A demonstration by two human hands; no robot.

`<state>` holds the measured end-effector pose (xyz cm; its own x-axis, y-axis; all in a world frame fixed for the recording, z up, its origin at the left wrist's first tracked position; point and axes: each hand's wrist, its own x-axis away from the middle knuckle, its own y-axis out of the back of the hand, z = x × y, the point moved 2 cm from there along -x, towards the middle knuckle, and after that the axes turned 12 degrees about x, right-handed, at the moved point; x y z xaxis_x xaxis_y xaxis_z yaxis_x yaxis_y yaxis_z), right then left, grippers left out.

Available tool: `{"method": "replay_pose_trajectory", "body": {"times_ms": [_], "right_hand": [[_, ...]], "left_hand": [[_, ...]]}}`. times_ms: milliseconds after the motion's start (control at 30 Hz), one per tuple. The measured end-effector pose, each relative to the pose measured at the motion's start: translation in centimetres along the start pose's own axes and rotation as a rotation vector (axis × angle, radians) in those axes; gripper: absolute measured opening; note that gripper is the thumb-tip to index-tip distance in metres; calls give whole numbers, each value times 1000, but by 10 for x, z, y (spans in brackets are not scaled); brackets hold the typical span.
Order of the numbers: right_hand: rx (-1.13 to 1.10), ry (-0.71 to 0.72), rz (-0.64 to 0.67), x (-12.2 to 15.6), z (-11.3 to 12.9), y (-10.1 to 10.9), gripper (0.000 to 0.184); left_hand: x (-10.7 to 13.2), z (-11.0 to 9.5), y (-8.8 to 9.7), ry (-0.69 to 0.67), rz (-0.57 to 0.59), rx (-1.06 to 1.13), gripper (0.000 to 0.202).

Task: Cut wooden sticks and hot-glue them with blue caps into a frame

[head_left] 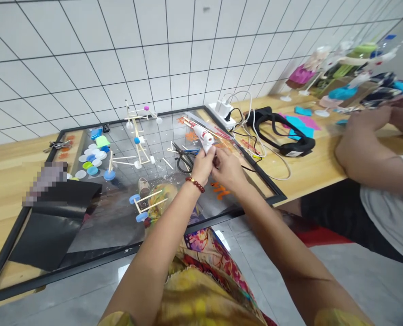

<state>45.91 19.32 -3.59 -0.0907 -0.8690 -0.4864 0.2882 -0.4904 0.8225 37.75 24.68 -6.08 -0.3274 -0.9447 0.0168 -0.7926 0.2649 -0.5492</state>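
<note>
A white glue gun (205, 136) with red markings is held up over the glass-topped board. My left hand (204, 164), with a beaded bracelet at the wrist, is closed round its handle. Against the handle's lower part, the fingers of my right hand (227, 166) are bent closed; my hands hide exactly what they grip there. Dark-handled scissors (184, 164) lie just left of my hands among thin wooden sticks (168, 163). A small stick frame with blue bottle-cap wheels (141, 209) sits nearer me, and a larger stick structure (138, 141) stands behind it.
Loose bottle caps (92, 156) and black sheets (56, 226) lie left. A power strip (223, 113) with cables and a black headset (283, 136) are right of the board's black frame (255, 174). At far right, another person's arms (364, 131) work near dolls (305, 72).
</note>
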Motion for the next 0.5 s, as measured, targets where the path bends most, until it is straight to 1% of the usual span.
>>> {"method": "replay_pose_trajectory", "body": {"times_ms": [33,67,100,133,167,200,233,300,367,433,500], "right_hand": [[-78,49,63,-2,-4,4,28],[-147,58,125,-5,-13,9,30],[-189,5,163,-10,-26,13,30],[-186,-112,160,-17,-42,18,30],[-127,-244,124,-25,-60,21,30],[-34,-348,91,-34,-76,23,29],[81,-407,91,-44,-88,23,28],[266,-365,178,-65,-102,13,28],[398,-291,264,-84,-106,-2,31],[505,-314,278,-99,-108,-18,38],[555,-361,277,-111,-111,-32,42]], "left_hand": [[-1,-1,1,-8,-25,40,20],[-1,-1,3,-13,-38,62,21],[-1,-1,5,-15,-43,64,22],[0,0,8,-15,-46,48,24],[2,1,11,-16,-52,20,26],[3,2,13,-21,-58,-13,28],[5,3,15,-32,-65,-44,30],[8,6,16,-59,-82,-68,32],[10,8,15,-81,-112,-39,33],[13,8,14,-89,-161,5,35],[15,8,12,-76,-192,44,38]]}}
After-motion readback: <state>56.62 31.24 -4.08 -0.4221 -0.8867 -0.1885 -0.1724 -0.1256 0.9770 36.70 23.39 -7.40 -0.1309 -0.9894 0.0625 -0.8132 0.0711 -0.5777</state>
